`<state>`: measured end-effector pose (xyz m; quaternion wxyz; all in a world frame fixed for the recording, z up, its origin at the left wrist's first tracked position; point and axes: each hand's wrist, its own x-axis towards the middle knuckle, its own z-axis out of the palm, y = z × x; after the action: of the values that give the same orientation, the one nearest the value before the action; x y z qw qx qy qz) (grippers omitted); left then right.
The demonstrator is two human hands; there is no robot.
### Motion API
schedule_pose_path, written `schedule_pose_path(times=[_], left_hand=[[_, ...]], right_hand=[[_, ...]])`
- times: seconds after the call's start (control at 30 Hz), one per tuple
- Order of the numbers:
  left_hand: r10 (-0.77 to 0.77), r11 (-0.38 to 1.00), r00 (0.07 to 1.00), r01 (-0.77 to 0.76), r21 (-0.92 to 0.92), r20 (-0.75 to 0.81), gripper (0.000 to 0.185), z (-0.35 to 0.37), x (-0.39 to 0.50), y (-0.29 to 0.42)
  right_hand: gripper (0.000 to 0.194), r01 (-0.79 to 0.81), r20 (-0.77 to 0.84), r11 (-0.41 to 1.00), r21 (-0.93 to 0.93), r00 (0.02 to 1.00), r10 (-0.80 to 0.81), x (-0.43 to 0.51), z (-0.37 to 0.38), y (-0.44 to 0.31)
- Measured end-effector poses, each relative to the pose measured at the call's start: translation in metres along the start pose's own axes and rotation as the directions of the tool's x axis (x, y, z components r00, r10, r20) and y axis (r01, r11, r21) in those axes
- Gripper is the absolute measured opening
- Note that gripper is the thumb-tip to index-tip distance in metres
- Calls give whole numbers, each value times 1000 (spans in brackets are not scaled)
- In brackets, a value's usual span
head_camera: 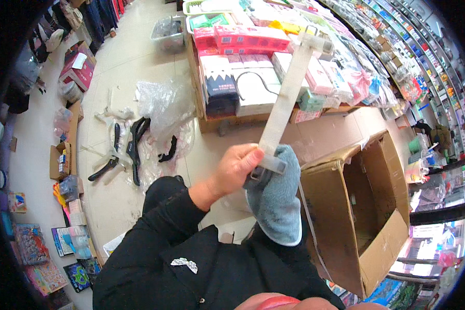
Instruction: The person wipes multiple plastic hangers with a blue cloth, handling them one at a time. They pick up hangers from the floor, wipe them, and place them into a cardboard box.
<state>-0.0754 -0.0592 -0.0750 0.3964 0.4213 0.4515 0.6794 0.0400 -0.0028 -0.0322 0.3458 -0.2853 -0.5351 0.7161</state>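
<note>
My left hand [236, 168] grips a clear plastic clip hanger [286, 100] near its lower end. The hanger slants up to the right, with a clip with metal parts at each end. Its dark wire hook [255, 74] curves out to the left from the middle of the bar. A blue-grey terry cloth [277, 207] with a pale edge covers my right hand, so its fingers are hidden. This cloth lies against the hanger's lower clip [273, 164], just right of my left hand.
An open cardboard box [329, 209] stands close on my right. Black hangers [135, 151], clear hangers [114, 116] and crumpled plastic film [164, 102] lie on the tiled floor. Ahead is a display table [207, 126] stacked with packaged goods. Boxed goods line the left; stocked shelves [422, 50] rise right.
</note>
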Motion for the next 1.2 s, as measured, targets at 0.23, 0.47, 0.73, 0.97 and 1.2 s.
schedule_pose_path(times=[0.23, 0.47, 0.73, 0.97, 1.2], left_hand=[[10, 999, 1000, -10, 45, -1, 42, 4, 1, -10], [-29, 999, 999, 28, -33, -18, 35, -1, 7, -2], [28, 994, 997, -35, -103, -74, 39, -16, 15, 5], [158, 971, 962, -111, 212, -221, 36, 5, 6, -3], [257, 942, 938, -189, 277, -234, 39, 8, 4, -2]], right_hand=[[12, 300, 97, 819, -489, 952, -291, -34, -17, -1], [8, 254, 90, 860, -443, 967, -239, -9, -14, 18], [14, 126, 139, 912, -391, 987, -77, 1, -9, 59], [20, 219, 96, 950, -224, 975, -202, 7, -18, 59], [19, 280, 70, 843, -459, 958, -279, -6, -17, 40]])
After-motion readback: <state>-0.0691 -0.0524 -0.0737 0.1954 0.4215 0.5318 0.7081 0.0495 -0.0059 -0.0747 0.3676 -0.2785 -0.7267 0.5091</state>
